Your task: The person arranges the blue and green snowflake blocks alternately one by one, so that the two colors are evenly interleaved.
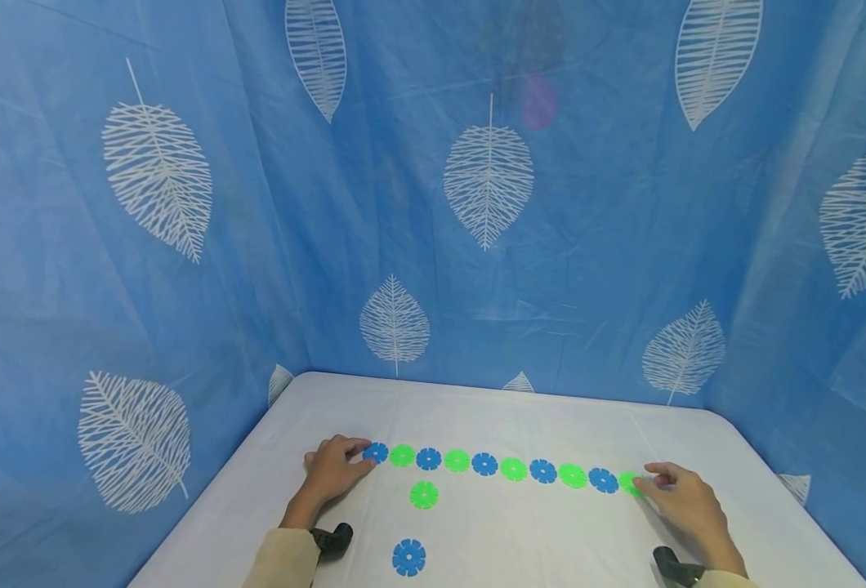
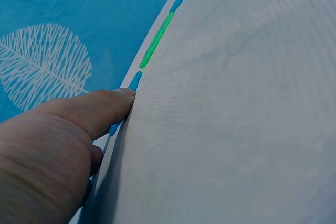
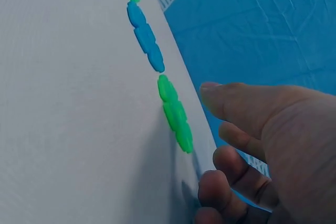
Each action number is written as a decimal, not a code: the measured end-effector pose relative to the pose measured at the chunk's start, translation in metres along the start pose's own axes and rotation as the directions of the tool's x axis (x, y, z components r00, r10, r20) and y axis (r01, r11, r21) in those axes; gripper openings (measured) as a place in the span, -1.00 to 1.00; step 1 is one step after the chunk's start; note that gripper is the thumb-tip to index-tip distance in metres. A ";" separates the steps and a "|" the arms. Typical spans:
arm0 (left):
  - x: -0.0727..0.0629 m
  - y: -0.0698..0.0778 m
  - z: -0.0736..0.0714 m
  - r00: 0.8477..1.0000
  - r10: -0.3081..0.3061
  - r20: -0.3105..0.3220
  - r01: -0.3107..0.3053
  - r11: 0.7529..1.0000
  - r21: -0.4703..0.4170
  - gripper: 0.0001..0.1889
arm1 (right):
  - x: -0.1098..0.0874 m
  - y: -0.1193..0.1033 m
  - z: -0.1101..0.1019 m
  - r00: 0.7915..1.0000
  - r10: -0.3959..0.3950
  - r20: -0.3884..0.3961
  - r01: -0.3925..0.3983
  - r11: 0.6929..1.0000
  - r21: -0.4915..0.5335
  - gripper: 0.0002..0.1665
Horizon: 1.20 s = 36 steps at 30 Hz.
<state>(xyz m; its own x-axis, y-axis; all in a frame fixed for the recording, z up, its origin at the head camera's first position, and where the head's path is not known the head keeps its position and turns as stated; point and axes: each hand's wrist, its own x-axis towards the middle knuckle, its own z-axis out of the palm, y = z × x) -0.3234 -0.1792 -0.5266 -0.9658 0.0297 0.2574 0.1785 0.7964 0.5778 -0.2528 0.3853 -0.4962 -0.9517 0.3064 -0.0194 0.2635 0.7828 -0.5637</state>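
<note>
Blue and green notched interlocking discs lie flat in a long, alternating row on the white table. At the row's left end my left hand (image 1: 330,469) pinches the edge of a blue disc (image 1: 377,453) between thumb and index finger. The left wrist view shows the thumb (image 2: 113,106) against that disc, partly covering it. By the green disc (image 1: 628,483) at the right end is my right hand (image 1: 686,506), fingers loosely bent. In the right wrist view this hand (image 3: 283,135) is apart from the green disc (image 3: 176,114), with nothing visible between thumb and fingers.
Below the row lie a loose green disc (image 1: 424,495) and, closer to me, a loose blue disc (image 1: 408,558). A blue curtain (image 1: 587,245) with white leaf prints hangs behind and on both sides of the white table (image 1: 521,539).
</note>
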 end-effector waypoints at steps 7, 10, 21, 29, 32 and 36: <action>0.001 -0.001 0.001 1.000 -0.001 0.001 0.001 1.000 0.004 -0.62 | -0.001 -0.012 -0.006 0.998 -0.062 -0.020 0.061 0.997 -0.050 -0.10; 0.002 -0.001 0.001 1.000 -0.001 0.000 0.001 1.000 0.005 -0.62 | -0.002 -0.020 -0.009 0.995 -0.095 -0.040 0.092 0.993 -0.074 -0.15; 0.001 0.001 0.000 1.000 -0.001 0.000 0.001 1.000 0.014 -0.62 | -0.019 -0.059 -0.016 0.960 -0.234 -0.155 0.218 0.970 -0.111 -0.29; 0.002 0.001 -0.001 1.000 0.000 -0.004 0.000 1.000 0.012 -0.62 | -0.030 -0.090 -0.009 0.909 -0.330 -0.255 0.334 0.942 -0.029 -0.40; 0.001 0.000 -0.001 1.000 -0.004 0.001 0.004 1.000 0.009 -0.62 | -0.032 -0.096 -0.007 0.902 -0.338 -0.270 0.361 0.932 0.037 -0.42; 0.001 -0.001 -0.001 1.000 -0.009 0.004 0.009 1.000 0.014 -0.62 | -0.036 -0.107 -0.005 0.911 -0.328 -0.251 0.369 0.919 0.137 -0.39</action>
<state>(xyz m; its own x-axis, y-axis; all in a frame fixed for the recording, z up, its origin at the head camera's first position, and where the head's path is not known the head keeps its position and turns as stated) -0.3240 -0.1802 -0.5260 -0.9682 0.0255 0.2490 0.1675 0.8053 0.5688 -0.2462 0.2938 -0.4308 -0.9137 0.1579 0.3744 -0.1306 0.7583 -0.6387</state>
